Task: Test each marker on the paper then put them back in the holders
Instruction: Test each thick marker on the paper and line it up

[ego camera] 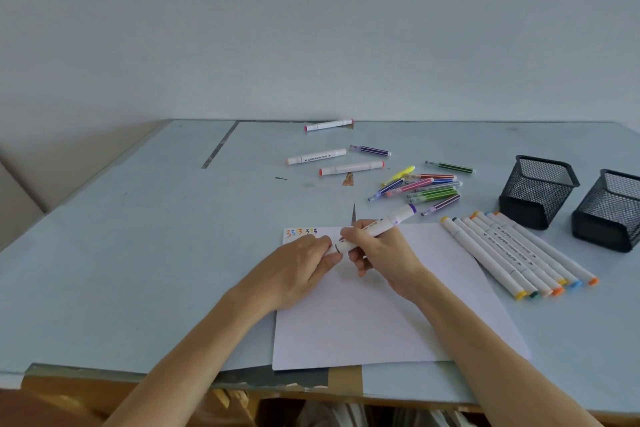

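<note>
Both hands meet over the top edge of a white sheet of paper [381, 305] that lies on a pale blue tabletop [138, 253]. The right hand [381, 250] wraps its fingers round the barrel of a thick white marker with a purple band at its far end [381, 224], holding it tilted with that end pointing up and to the right. The left hand [301, 267] pinches the marker's near end, where a dark ring shows; whether that end still wears its cap cannot be told. Black print runs along the barrel but is too small to read.

In the paper's top left corner sits a short row of coloured test marks [300, 231], shaped like the digit 3, in orange, red and darker inks.

Just right of the paper lies a tidy row of thick white markers with yellow, green, orange and blue ends [512, 253]; their barrels carry black lettering with arrow marks, not legible. Beyond the paper a loose pile of thin striped pens in purple, pink, green, red and yellow [422, 189] is scattered, and three more thick white markers [332, 156] lie further back, apart from each other.

Two black wire-mesh pen holders [540, 191] stand upright at the right, side by side, near the tidy row.
</note>
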